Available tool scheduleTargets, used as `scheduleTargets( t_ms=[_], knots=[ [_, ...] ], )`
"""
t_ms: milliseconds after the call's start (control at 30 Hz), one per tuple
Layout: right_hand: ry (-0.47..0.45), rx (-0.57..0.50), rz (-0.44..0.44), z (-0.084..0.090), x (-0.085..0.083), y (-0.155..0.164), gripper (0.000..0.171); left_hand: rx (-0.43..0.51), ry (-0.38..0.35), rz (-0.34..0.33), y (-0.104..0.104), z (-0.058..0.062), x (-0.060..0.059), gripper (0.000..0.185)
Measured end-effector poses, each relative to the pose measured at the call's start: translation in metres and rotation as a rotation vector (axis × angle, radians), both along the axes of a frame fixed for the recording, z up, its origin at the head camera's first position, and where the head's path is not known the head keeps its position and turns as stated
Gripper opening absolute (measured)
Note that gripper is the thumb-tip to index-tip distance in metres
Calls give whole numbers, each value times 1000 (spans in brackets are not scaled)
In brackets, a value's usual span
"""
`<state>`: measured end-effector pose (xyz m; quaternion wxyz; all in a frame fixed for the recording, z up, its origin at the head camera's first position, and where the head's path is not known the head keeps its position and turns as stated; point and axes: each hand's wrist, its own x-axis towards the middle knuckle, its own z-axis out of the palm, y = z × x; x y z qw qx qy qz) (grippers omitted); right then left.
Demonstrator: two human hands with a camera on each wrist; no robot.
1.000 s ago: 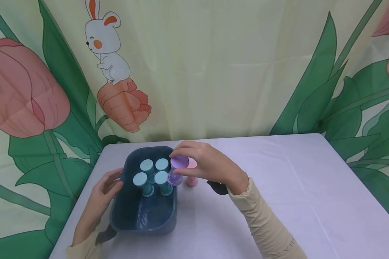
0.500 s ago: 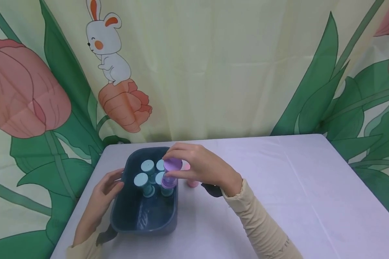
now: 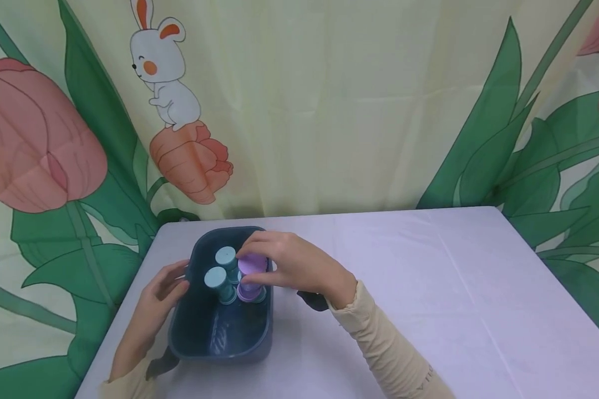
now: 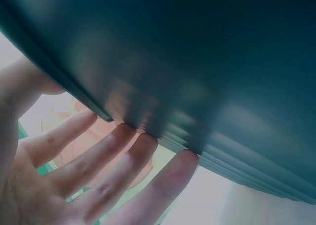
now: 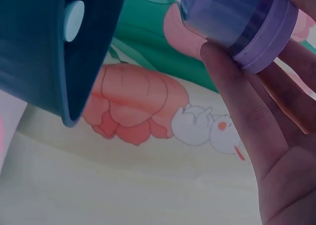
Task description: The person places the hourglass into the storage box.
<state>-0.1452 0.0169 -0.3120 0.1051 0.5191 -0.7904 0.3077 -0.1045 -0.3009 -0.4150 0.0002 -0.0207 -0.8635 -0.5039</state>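
My right hand [image 3: 289,263] pinches a purple sand timer [image 3: 252,264] by its upper cap, with the thumb on the near side and fingers on the far side. The timer is upright over the right part of a dark blue bin [image 3: 219,354], in front of the teal timers there. In the right wrist view its clear bulb and purple cap [image 5: 269,32] show between thumb and fingers. Two teal sand timers [image 3: 216,277] stand plainly visible in the bin; others are mostly covered. My left hand [image 3: 157,296] touches the bin's left side, fingertips [image 4: 185,160] against the outer wall.
The bin stands on a white-covered table [image 3: 404,288], near its left edge. Behind the table hangs a curtain [image 3: 329,111] printed with tulips, a rabbit and a carrot. The bin's front floor shows bare.
My right hand has carried the purple sand timer leftward over the bin's rim and then lower into it. The pink timer right of the bin is now hidden. My left hand stays put.
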Motion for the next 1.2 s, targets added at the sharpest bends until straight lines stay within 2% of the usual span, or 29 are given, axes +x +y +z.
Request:
scheduleTargets(
  t_ms=[433, 567, 767, 1200],
  knots=[
    [-57, 86, -28, -20, -3, -10, 38, 31, 19, -23, 1, -3, -3, 50],
    [-53, 121, -40, -28, -4, -14, 39, 14, 31, -20, 0, -2, -3, 50],
    [-38, 125, -9, -37, -4, -21, 36, 16, 64, -22, -4, -2, -3, 48],
    [-84, 190, 0, -48, -4, -28, 36, 18, 53, -19, -5, -6, -6, 49]
  ],
)
